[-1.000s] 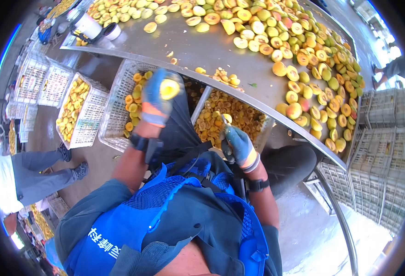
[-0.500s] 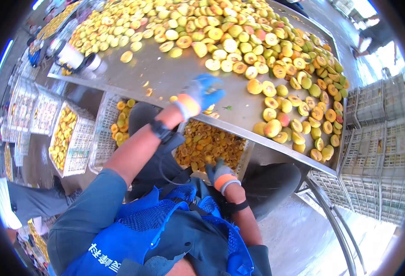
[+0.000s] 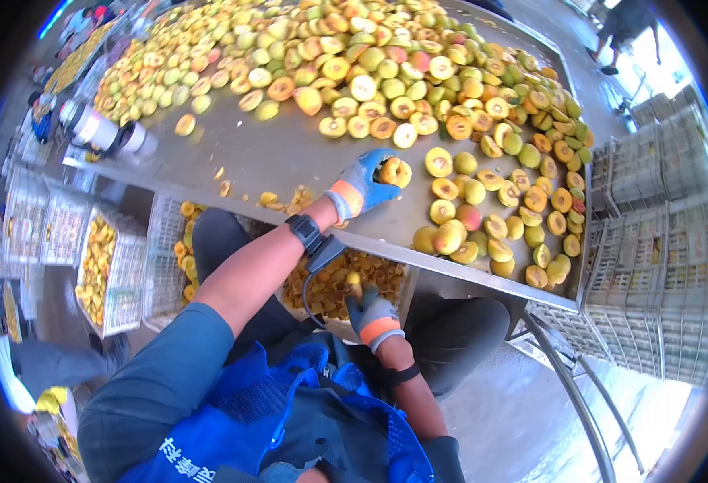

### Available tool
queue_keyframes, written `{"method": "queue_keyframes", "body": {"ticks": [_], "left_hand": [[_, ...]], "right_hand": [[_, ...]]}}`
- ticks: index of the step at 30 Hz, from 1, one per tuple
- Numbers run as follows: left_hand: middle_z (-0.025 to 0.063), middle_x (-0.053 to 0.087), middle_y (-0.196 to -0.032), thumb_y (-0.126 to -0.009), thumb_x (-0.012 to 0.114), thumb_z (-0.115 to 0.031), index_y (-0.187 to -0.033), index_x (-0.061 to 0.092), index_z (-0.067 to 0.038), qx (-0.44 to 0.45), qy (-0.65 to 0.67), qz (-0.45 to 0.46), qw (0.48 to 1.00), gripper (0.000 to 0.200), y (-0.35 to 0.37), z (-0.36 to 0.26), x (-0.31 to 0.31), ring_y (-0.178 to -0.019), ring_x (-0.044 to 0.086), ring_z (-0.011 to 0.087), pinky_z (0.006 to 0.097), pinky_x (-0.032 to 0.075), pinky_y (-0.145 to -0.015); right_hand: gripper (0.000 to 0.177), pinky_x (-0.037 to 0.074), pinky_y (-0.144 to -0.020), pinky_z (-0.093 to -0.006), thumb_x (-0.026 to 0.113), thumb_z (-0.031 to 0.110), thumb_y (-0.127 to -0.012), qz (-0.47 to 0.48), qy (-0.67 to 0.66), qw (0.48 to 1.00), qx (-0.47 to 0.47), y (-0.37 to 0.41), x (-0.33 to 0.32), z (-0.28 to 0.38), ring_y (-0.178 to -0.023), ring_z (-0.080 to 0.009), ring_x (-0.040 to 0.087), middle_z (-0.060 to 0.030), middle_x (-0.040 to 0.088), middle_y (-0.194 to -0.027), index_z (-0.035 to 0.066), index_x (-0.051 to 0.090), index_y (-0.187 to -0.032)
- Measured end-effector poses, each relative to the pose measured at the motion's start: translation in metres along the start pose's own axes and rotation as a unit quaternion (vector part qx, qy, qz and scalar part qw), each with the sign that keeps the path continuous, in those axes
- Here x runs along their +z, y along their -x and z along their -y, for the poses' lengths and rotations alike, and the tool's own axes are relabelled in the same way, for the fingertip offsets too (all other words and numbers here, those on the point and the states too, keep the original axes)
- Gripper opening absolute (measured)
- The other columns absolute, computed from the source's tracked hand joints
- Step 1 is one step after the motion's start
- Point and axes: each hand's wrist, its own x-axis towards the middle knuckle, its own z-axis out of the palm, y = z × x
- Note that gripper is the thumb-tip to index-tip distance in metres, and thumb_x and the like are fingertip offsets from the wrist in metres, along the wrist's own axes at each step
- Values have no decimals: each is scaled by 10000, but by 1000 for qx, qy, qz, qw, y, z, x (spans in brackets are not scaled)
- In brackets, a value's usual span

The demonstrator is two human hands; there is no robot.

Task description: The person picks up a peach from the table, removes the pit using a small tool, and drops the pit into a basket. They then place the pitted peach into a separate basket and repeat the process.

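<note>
My left hand (image 3: 366, 185), in a blue, grey and orange work glove, reaches over the metal table (image 3: 273, 169). Its fingers are closed round a yellow-orange peach (image 3: 395, 172), near the loose halves on the right. Lower down, my right hand (image 3: 375, 315), gloved too, is curled over the near side of a crate of peach scraps (image 3: 322, 286) below the table edge. A small yellowish thing (image 3: 354, 279) shows at its fingertips; what it is I cannot make out. Many cut peach halves (image 3: 370, 64) are heaped across the back and right of the table.
Crates of peaches (image 3: 100, 266) stand on the floor at left. White plastic crates (image 3: 656, 266) are stacked at right, beside a metal tube frame (image 3: 567, 386). A white cylindrical object (image 3: 88, 127) lies at the table's left corner. Other people are in the background.
My left hand has gone from a blurred sweep over the table edge to a grip on a peach. My right hand has turned up slightly, a yellowish thing at its fingertips. The view has shifted.
</note>
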Motion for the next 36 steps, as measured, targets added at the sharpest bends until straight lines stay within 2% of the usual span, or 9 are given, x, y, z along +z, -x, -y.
{"method": "queue_keyframes", "body": {"ticks": [3, 5, 7, 14, 18, 28, 31, 32, 36], "left_hand": [[95, 646, -1215, -704, 894, -168, -1294, 571, -69, 36, 79, 4, 996, 680, 38, 6, -28, -1060, 659, 185, 343, 552, -934], [96, 640, -1196, -691, 900, -161, -1267, 585, -74, 45, 25, 0, 999, 662, 63, -3, -44, -1064, 655, 209, 355, 546, -938], [100, 637, -1171, -684, 900, -155, -1244, 603, -81, 77, -28, -9, 997, 638, 87, -13, -56, -1061, 650, 238, 372, 540, -940], [102, 632, -1121, -698, 883, -178, -1255, 644, -117, 169, -55, 18, 984, 609, 126, -35, -67, -1059, 613, 303, 409, 504, -959], [104, 635, -1105, -694, 891, -217, -1292, 641, -132, 171, -76, 28, 982, 653, 139, -40, -78, -1055, 609, 315, 417, 498, -965], [130, 681, -1119, -736, 873, -275, -1186, 701, -84, 82, -105, -123, 983, 517, 174, -36, -92, -1004, 671, 272, 365, 551, -882], [116, 686, -1109, -794, 836, -241, -1172, 703, -51, -24, -22, -146, 989, 443, 183, -31, -106, -979, 678, 204, 331, 562, -832], [109, 683, -1056, -914, 731, -311, -1226, 674, -41, -144, 164, -81, 973, 416, 187, -30, -116, -926, 667, 177, 305, 560, -736], [133, 668, -992, -1022, 533, -453, -1371, 564, -86, -115, 643, -73, 753, 508, 194, -40, -117, -826, 635, 195, 288, 511, -614]], "right_hand": [[412, 561, -730, -495, 638, 365, -945, -9, 2, 999, -41, -1, 6, 7, -807, -414, 709, -275, 708, -896, 2, 626, -1141], [282, 560, -707, -365, 704, 214, -935, -144, -342, 921, -122, -6, 37, -2, -765, -213, 694, -144, 725, -883, 4, 637, -1111], [217, 529, -713, -282, 727, 90, -914, -164, -466, 861, -121, 5, -5, 27, -807, -90, 609, -33, 689, -912, 3, 637, -1092], [436, 506, -619, -234, 788, 267, -880, -223, -425, 868, -124, -30, -76, 72, -700, -80, 601, -23, 647, -854, -26, 601, -1144], [475, 386, -401, -228, 805, 322, -845, -13, -535, 841, -76, -18, -90, 80, -468, -61, 504, -32, 636, -809, -13, 615, -1123], [394, 541, -752, -272, 822, 125, -803, -208, -467, 851, -117, -42, -64, 106, -844, -103, 628, -53, 674, -967, -36, 625, -1104], [443, 535, -778, -271, 831, 152, -799, -298, -467, 818, -157, -66, -71, 92, -862, -118, 628, -55, 677, -997, -47, 608, -1126], [478, 531, -808, -284, 840, 181, -799, -272, -393, 867, -141, -73, -76, 83, -903, -135, 631, -80, 683, -1031, -61, 595, -1131], [379, 531, -804, -314, 747, 220, -911, -343, -339, 869, -105, -67, -100, 92, -891, -191, 655, -114, 714, -1000, -44, 604, -1143]]}}
